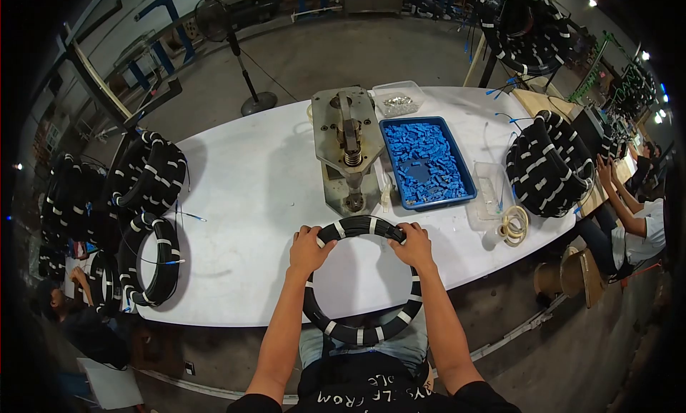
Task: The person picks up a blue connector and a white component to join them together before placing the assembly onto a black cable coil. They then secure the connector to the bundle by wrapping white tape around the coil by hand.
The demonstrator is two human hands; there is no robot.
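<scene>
A black cable coil (363, 336), bound at intervals with white tape, rests partly on the white table's front edge and partly over my lap. On its upper left my left hand (310, 250) is closed round the bundle. My right hand (413, 246) grips the upper right in the same way. Just beyond the coil stands a metal hand press (348, 145) with a spring and a lever. Right of the press lies a blue tray (473, 191) filled with small blue connectors (421, 152).
Taped coils stand at the table's left (151, 259) and right (549, 166). A clear tub of small metal parts (398, 101) sits behind the tray. Tape rolls (514, 226) lie near a clear plastic box (489, 191). Other people sit at both sides.
</scene>
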